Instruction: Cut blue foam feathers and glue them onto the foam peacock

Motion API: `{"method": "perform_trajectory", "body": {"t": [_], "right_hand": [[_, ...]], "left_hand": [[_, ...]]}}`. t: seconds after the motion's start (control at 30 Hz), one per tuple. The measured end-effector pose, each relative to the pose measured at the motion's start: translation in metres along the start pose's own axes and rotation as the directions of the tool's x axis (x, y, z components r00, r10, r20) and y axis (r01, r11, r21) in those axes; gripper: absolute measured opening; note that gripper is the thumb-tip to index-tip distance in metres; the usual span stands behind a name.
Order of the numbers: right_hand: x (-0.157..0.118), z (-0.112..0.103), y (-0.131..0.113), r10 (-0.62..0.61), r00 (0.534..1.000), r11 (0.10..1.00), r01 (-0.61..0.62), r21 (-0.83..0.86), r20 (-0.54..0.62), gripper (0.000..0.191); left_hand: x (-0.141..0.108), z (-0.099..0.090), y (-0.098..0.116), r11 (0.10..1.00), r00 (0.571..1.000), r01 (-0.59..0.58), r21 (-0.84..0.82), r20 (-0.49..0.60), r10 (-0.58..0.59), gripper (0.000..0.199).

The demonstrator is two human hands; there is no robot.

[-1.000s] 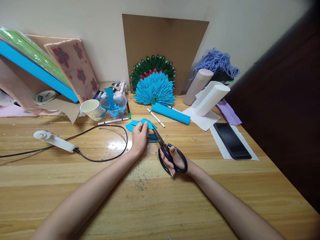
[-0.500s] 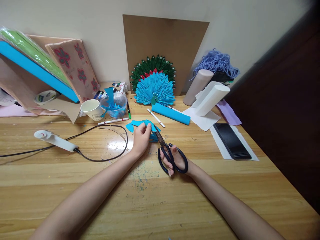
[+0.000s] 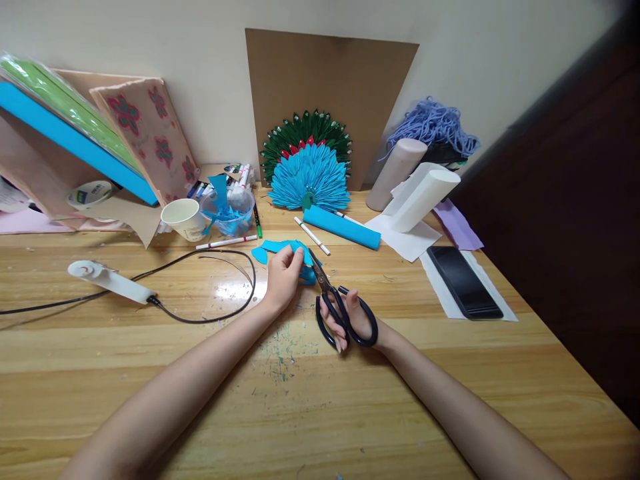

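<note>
My left hand [image 3: 285,275] pinches a piece of blue crepe paper [image 3: 307,259] above the middle of the table. In my right hand [image 3: 345,319] is a pair of scissors [image 3: 326,283] with black handles, the fingers and thumb through the loops. The blades point up and left, close against the right edge of the blue paper. A small cut blue petal [image 3: 259,255] lies just left of the paper. Behind my hands rests a roll of blue crepe paper [image 3: 342,228], with a white marker [image 3: 313,236] beside it.
A paper peacock [image 3: 310,177] stands against a brown board [image 3: 330,87]. At the left are a glue gun [image 3: 111,282] with its black cord, a paper cup [image 3: 183,220] and a plastic tub [image 3: 235,220] of blue scraps. White rolls and a phone [image 3: 465,282] lie right.
The scissor blades have shifted slightly off the right edge of the blue paper, and a bit less blue shows beside them. My left hand is almost unmoved.
</note>
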State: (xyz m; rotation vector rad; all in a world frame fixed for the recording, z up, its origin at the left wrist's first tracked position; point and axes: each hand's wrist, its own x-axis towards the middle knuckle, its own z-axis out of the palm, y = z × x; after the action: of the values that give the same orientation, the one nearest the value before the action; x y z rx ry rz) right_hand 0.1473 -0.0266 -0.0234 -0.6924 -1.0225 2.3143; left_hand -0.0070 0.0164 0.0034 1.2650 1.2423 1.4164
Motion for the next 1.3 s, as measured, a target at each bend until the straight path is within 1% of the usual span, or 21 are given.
{"method": "perform_trajectory", "body": {"t": [0.07,0.13,0.3,0.47,0.63,0.83,0.93,1.1,1.2,1.27,1.3], "right_hand": [[-0.001,0.003,-0.002,-0.012,0.999,1.0,0.011,-0.011,-0.031,0.072],[-0.001,0.002,-0.001,-0.014,0.999,1.0,0.014,-0.006,-0.033,0.072],[0.003,-0.008,0.005,0.001,0.998,0.999,-0.003,0.045,0.063,0.066],[0.005,-0.012,0.009,0.003,0.997,0.997,-0.01,0.076,0.082,0.058],[0.004,-0.007,0.004,0.018,0.999,0.998,-0.02,0.056,0.041,0.062],[0.001,-0.002,0.001,0.009,1.0,1.0,-0.009,0.025,-0.014,0.07],[0.002,-0.004,0.002,0.021,1.0,1.0,-0.021,0.015,0.014,0.07],[0.006,-0.01,0.006,0.016,0.999,0.999,-0.017,0.035,0.039,0.064],[0.007,-0.009,0.006,-0.002,1.0,0.999,0.001,0.034,0.016,0.065],[0.007,-0.005,0.004,-0.037,0.999,0.999,0.037,0.026,-0.02,0.067],[0.006,-0.003,0.002,-0.062,0.997,0.998,0.063,0.02,-0.046,0.068]], "left_hand": [[-0.001,0.0,0.001,1.0,1.0,-0.012,-0.001,0.023,0.012,0.041],[-0.001,0.001,0.002,1.0,0.999,-0.016,-0.01,0.045,0.016,0.04],[-0.001,0.001,0.001,1.0,0.998,-0.005,-0.014,0.057,0.006,0.039],[0.0,0.001,-0.001,0.999,0.999,0.021,-0.048,0.044,-0.019,0.038],[0.0,0.001,-0.003,0.997,0.999,0.049,-0.066,0.025,-0.047,0.039],[0.0,0.0,-0.003,0.999,0.998,0.031,-0.029,0.052,-0.03,0.037],[0.001,0.0,-0.002,0.999,0.998,0.029,-0.032,0.058,-0.027,0.038],[-0.002,0.002,-0.002,0.999,0.998,0.038,-0.039,0.061,-0.035,0.037],[0.0,0.0,0.001,0.998,0.999,0.036,-0.042,0.02,-0.036,0.036],[0.007,-0.007,0.007,1.0,0.998,0.01,-0.012,-0.055,-0.011,0.036],[0.013,-0.012,0.011,0.999,0.996,-0.004,0.033,-0.089,0.006,0.036]]}}
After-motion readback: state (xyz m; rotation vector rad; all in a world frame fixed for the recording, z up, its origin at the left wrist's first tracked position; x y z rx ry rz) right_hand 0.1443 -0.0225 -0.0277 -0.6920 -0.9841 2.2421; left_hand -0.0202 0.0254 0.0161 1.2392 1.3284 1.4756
